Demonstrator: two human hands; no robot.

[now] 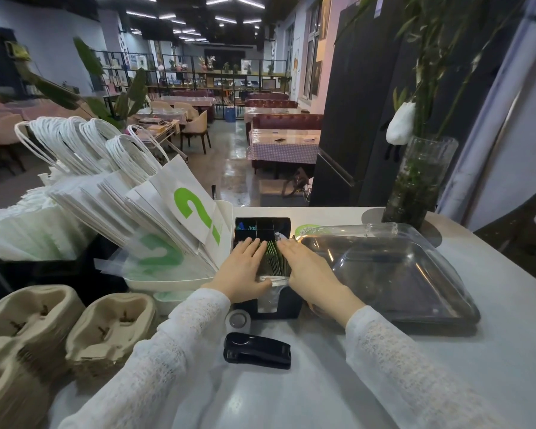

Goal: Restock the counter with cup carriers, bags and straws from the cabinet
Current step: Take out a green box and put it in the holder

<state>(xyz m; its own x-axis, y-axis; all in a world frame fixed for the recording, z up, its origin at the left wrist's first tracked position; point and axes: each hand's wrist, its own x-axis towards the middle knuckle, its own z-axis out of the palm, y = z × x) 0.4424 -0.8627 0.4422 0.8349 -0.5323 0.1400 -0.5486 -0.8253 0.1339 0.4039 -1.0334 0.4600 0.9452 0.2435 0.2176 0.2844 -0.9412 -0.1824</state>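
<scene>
White café counter (322, 382). Both hands, left (242, 270) and right (310, 267), press flat-fingered against green-wrapped straws (275, 257) in a black organizer (262, 227).

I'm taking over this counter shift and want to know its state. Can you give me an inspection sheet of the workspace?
Surface: pale counter, bare at the front.
Job's things: pulp cup carriers stacked at left; white handled bags leaning in a white tray; green-wrapped straws bunched in a black organizer.
Clutter: black stapler; clear-lidded dark tray; glass vase of stems.
Grippers: left hand and right hand press flat on either side of the straws.
Cables: nothing seen.
Surroundings: café tables and shelves beyond.
</scene>
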